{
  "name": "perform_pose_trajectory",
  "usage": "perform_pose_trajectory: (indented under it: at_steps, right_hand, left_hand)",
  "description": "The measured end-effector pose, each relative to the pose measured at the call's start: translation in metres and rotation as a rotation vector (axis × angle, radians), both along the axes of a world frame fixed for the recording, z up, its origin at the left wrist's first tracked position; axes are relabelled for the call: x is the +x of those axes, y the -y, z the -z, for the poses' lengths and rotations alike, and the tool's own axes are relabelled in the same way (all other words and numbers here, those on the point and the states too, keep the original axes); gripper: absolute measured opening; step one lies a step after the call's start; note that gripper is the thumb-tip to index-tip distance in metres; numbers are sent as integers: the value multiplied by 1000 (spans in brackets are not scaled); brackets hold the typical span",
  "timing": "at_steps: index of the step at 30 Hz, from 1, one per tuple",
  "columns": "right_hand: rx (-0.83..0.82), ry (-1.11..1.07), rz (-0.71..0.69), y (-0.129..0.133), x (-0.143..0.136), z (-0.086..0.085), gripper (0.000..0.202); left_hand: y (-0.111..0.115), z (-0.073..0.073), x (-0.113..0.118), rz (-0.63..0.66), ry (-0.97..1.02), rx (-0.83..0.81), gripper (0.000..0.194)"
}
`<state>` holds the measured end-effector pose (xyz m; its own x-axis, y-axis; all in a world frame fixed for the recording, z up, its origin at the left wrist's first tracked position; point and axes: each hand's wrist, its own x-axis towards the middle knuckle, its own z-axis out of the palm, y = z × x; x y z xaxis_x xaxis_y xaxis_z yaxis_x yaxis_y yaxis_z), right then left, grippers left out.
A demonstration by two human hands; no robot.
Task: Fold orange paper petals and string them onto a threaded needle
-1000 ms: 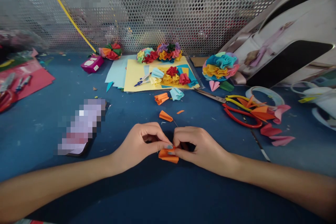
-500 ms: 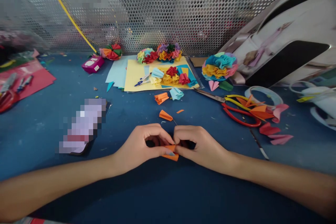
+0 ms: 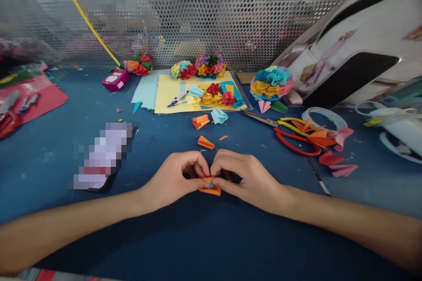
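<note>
Between my hands is a folded piece of orange paper (image 3: 211, 191), low over the blue table. My left hand (image 3: 180, 171) pinches it between thumb and fingers from the left. From the other side, the thumb and fingers of my right hand (image 3: 245, 173) press on its upper edge, so both sets of fingertips nearly meet. Part of the paper is hidden under the thumbs. Just beyond my fingers lie a rolled orange paper piece (image 3: 206, 142) and a thin orange scrap (image 3: 223, 137). Farther back sit a pleated orange piece (image 3: 200, 121) and a pleated light-blue piece (image 3: 219, 116).
Scissors with red and yellow handles (image 3: 298, 140) lie at right beside a tape roll (image 3: 325, 118) and folded paper petals. A phone (image 3: 105, 156) rests at left. Yellow sheets (image 3: 165, 96) bearing pleated pieces lie behind, before a perforated metal panel (image 3: 204, 17). A white bag (image 3: 356, 26) stands right.
My right thumb and fingers have shifted left along the orange paper, closer to my left fingertips. The view has moved slightly; the objects on the table stay put.
</note>
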<state>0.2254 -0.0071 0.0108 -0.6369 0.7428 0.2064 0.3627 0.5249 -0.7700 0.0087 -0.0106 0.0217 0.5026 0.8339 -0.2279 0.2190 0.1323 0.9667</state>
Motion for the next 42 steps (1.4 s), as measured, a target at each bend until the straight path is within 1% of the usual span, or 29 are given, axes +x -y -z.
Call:
perform_pose_trajectory:
  at_steps: [4,8,10,14,20,22,25,29,32,35,38,42]
  right_hand:
    - [57,-37,1,0,0,-2,5]
    - [17,-58,7,2,-2,-1,4]
    - [23,-59,12,2,-4,-1,3]
    - [82,-54,5,2,-5,-2,8]
    - [76,-45,19,1,-3,-1,17]
    - [115,-34,28,1,-3,1,20]
    - [226,-26,18,1,-3,3,23]
    - [367,-7,-52,1,-2,4,17]
    - [415,-11,-89,0,-2,3,15]
    - [378,-50,-74,0,-3,3,13]
    - [322,-102,-34,-1,-4,2,12]
    - [264,-119,-19,-1,-4,1,13]
  left_hand:
    - [1,2,0,-5,0,15,18]
    - [1,1,1,-4,-5,15,21]
    - [0,0,1,0,-14,12,21]
    - [-1,-1,2,19,-16,9,21]
    - [0,0,2,7,-6,38,25]
    - [1,1,2,-3,-8,44,25]
    - [2,2,2,-10,-18,50,22]
    - [2,2,1,12,-24,57,22]
    - [1,2,1,26,-27,56,27]
    - [1,1,1,39,-30,50,30]
    - [0,-1,0,57,-30,26,30]
    - [-2,-2,0,70,-60,21,30]
